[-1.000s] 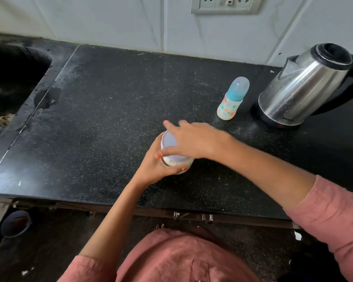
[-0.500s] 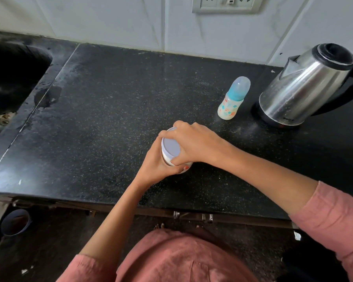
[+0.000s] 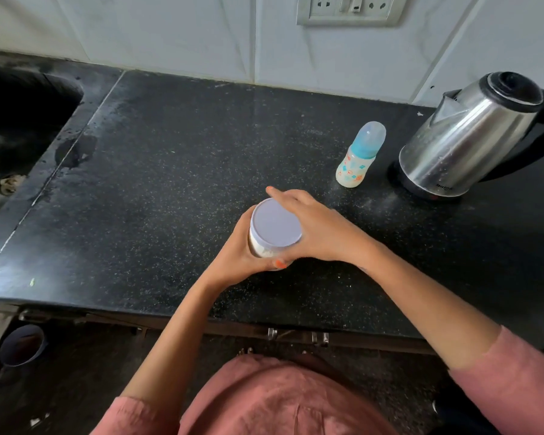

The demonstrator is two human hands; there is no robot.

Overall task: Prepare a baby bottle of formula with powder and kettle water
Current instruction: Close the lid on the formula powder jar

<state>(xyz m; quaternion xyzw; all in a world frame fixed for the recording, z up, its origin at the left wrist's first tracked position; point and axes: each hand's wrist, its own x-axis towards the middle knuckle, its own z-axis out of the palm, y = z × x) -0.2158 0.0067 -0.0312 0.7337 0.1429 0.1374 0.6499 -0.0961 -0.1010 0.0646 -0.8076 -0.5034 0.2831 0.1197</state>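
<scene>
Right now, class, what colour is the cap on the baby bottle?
The cap is translucent pale blue, seen in the head view.

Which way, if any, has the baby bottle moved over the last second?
No. The baby bottle stands upright just left of the kettle, with the same gap between them as a second ago.

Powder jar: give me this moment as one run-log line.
left hand: grips powder jar body | right hand: against lid rim, grip unclear | lid: on | baby bottle: capped, upright, beside kettle
</scene>
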